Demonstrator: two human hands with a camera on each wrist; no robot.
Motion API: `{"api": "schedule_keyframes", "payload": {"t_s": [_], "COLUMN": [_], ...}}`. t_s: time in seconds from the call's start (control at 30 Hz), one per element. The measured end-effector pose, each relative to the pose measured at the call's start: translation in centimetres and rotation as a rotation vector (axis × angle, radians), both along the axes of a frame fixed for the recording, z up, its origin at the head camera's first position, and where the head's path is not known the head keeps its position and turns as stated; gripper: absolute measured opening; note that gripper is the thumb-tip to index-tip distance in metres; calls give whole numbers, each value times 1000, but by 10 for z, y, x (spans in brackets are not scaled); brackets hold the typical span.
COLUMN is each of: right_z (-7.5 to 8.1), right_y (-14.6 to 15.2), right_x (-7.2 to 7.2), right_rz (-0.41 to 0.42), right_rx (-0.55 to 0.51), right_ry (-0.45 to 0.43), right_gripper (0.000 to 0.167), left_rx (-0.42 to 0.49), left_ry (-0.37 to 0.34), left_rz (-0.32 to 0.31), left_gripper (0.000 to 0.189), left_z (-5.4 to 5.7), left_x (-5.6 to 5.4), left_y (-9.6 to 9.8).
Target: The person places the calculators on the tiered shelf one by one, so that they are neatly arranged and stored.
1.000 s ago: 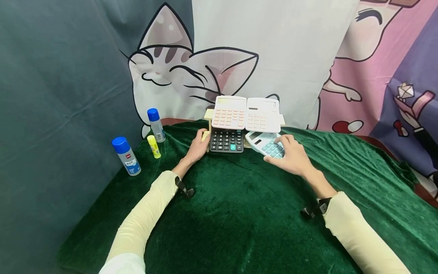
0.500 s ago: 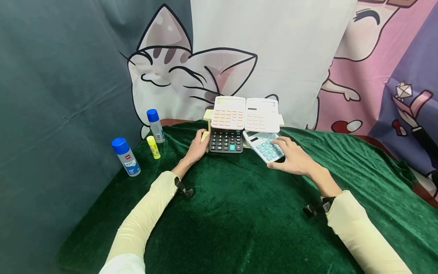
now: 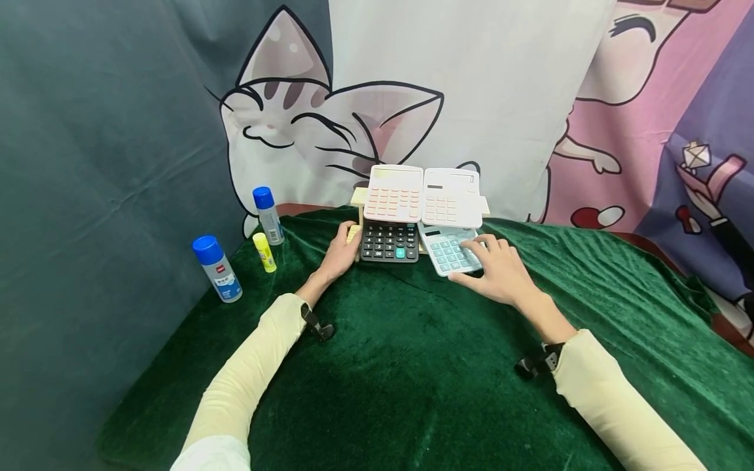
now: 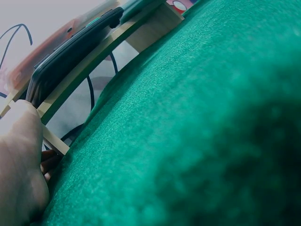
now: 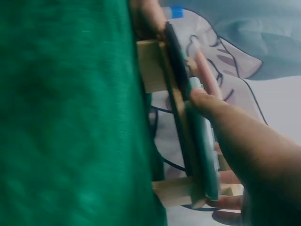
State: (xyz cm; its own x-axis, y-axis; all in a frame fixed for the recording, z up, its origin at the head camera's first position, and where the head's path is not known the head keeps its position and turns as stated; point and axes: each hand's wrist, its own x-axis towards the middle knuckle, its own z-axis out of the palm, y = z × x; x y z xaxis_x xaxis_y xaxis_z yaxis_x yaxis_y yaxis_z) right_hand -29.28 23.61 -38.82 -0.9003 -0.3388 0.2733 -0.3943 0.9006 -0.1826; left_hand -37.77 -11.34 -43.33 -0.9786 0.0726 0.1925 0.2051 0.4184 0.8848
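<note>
A small two-tier wooden rack (image 3: 359, 197) holds the calculators. My left hand (image 3: 341, 254) grips its left side, thumb on the upright and fingers round the outside, as the left wrist view shows at the wooden shelf (image 4: 87, 68). My right hand (image 3: 501, 271) holds a light blue calculator (image 3: 446, 252) at the lower tier's right, thumb at its front edge and fingers along its right side. That calculator leans slightly askew, its top end under the upper tier. Beside it sits a black calculator (image 3: 389, 246). Above them lie a pink-keyed calculator (image 3: 393, 194) and a white calculator (image 3: 451, 198).
Left of the rack stand a large blue-capped bottle (image 3: 219, 269), a smaller blue-capped bottle (image 3: 269, 216) and a yellow glue stick (image 3: 265, 252). Green velvet cloth (image 3: 412, 366) covers the table. A printed cat curtain (image 3: 377, 118) hangs close behind the rack.
The light blue calculator has turned straighter and moved left, nearer the black one, with my right hand shifting along it. My left hand has stayed on the rack.
</note>
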Motion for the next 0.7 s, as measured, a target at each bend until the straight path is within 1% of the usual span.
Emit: {"api": "schedule_keyframes", "payload": {"t_s": [0.13,0.2,0.33,0.4,0.5,0.57,0.63,0.7], "right_z": [-6,-9,-17,-22,-32,-37,-41,-43], "right_y": [-1,1,9,12,15,16,16,17], "right_x": [-1,-2,-6,-9,-12,-14,-15,-16], "right_rz": [20,53,145,163,126,91,70,74], "right_rx": [-62,-126,-282,-365,-487,-541,-563,-559], "right_ry": [53,64,82,92,77,55,36,31], "right_gripper": [72,64,45,40,36,34,35,37], "left_rx": [6,11,17,20,24,21,16,14], "left_ry": [-8,-6,1,4,4,1,-3,-4], "left_rz": [2,-1,-13,-18,-17,-12,-9,-3], "left_gripper": [53,52,54,54,54,53,52,53], "left_z": [0,1,1,1,1,1,0,-1], "left_x": [0,0,-1,-2,-2,-2,-2,-2], "left_y": [0,0,1,2,2,2,1,-1]}}
